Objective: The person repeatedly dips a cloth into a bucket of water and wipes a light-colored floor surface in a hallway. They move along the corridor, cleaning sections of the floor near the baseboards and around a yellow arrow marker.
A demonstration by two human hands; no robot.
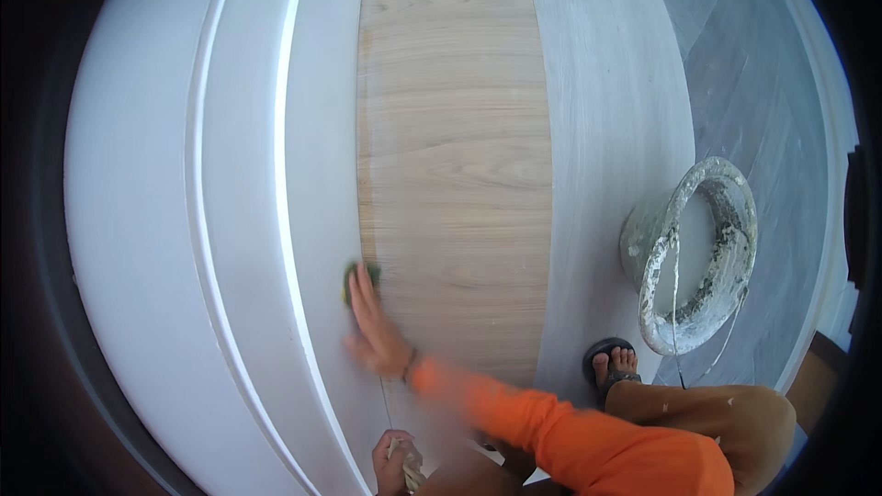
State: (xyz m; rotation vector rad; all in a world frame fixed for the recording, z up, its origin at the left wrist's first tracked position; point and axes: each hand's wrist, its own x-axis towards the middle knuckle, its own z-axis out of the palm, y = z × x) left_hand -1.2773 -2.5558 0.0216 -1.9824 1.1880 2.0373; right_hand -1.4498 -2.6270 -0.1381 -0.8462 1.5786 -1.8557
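Observation:
My right hand [375, 334], in an orange sleeve, is stretched over a green and yellow sponge [372, 274]. It presses the sponge at the long seam between the wood-grain surface [455, 151] and the pale smooth surface on the left [320, 151]. The hand is slightly blurred. At the bottom edge my left hand [389, 468] is closed around a crumpled beige cloth [413, 472]; part of that hand is cut off by the picture's edge. A darker tan strip runs along the seam, beyond the sponge.
A bucket [648, 248] crusted with whitish residue, with a wire handle and cloudy liquid [696, 248] inside, stands at the right. My sandalled foot [613, 362] is close to it, below my bent knee. White raised mouldings [281, 151] run lengthwise at the left. Grey flooring [765, 124] lies at the far right.

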